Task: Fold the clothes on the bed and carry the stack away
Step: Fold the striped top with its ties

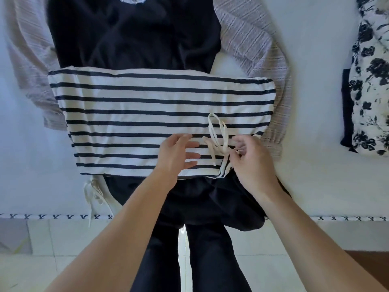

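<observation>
- Pinching the cream fabric drawstring at 3 o'clock on the navy-and-white striped folded garment: right hand.
- Left hand rests flat, fingers spread.
- Garment's long axis runs 9-to-3.

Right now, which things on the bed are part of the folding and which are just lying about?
Part of the job:
striped top
cream tie, pinched by right hand
dark garment
pale knit top

Lying about:
floral pillow
</observation>
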